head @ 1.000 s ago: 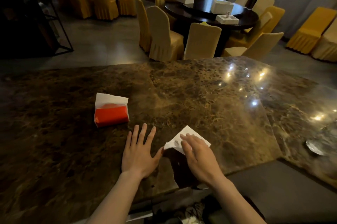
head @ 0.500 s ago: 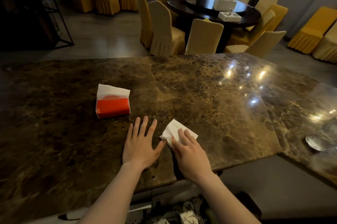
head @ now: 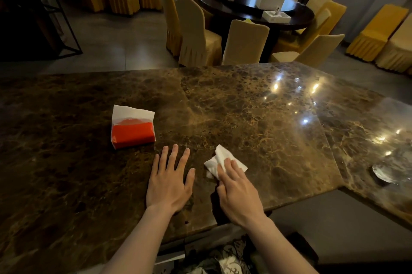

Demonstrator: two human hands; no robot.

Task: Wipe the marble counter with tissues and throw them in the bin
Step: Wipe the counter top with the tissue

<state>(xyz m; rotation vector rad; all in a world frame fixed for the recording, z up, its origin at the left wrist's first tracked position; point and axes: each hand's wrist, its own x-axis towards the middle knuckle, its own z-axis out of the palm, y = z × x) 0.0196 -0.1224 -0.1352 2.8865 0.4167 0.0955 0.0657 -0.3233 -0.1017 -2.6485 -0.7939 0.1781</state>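
Observation:
A white tissue (head: pixel 219 157) lies crumpled on the brown marble counter (head: pixel 256 117) near its front edge. My right hand (head: pixel 237 193) presses flat on the tissue's near half, fingers together on top of it. My left hand (head: pixel 169 182) rests palm down on the marble just left of the tissue, fingers spread, holding nothing. A red tissue pack (head: pixel 132 127) with a white sheet sticking up stands further left and back. No bin shows in the head view.
The counter's front edge runs just below my wrists, with a step down to a second marble slab (head: pixel 367 139) on the right that carries a glass dish (head: pixel 390 173). Beyond the counter stand yellow-covered chairs (head: pixel 196 32) around a dark round table (head: pixel 256 10).
My right hand has slid the tissue forward and a little left across the marble, and the tissue has bunched up from a flat sheet. The left hand has stayed flat in place.

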